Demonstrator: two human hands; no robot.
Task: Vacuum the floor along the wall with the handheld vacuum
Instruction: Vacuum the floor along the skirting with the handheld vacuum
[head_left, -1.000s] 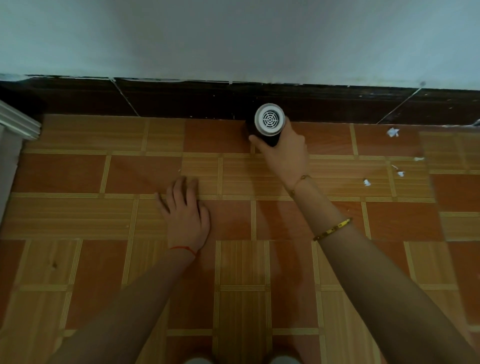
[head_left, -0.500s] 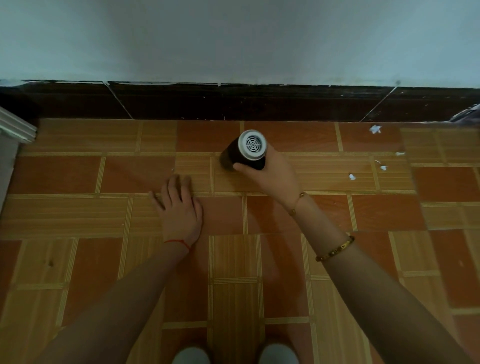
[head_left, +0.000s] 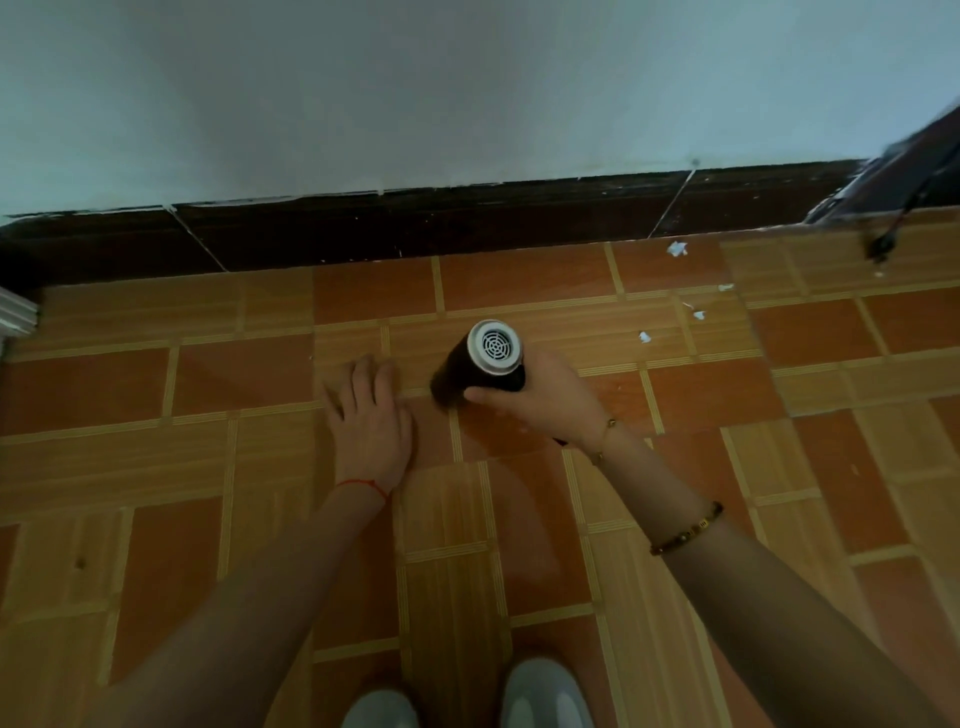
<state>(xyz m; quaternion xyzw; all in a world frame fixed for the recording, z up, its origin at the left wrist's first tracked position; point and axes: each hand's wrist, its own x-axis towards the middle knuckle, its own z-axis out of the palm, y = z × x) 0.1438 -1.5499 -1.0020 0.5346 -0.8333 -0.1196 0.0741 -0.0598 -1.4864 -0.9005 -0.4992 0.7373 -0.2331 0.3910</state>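
My right hand (head_left: 545, 400) grips a black handheld vacuum (head_left: 480, 361) with a white vented rear cap facing up at me; its nose points down-left at the floor tiles, and the tip is blurred. My left hand (head_left: 371, 421) lies flat on the orange tiled floor (head_left: 260, 467), fingers spread, just left of the vacuum's nose. The white wall (head_left: 415, 93) with its dark skirting (head_left: 415, 228) runs across the top, a tile's depth beyond the vacuum. Several white scraps of debris (head_left: 676, 249) lie on the floor near the skirting to the right.
A white moulding edge (head_left: 15, 317) juts in at the far left. A dark object with a black cable end (head_left: 883, 244) hangs in at the top right corner. My two light shoes (head_left: 545, 691) show at the bottom edge.
My right hand has pulled the vacuum back from the skirting toward me and to the left, close to my left hand. The left hand stays flat on the floor.
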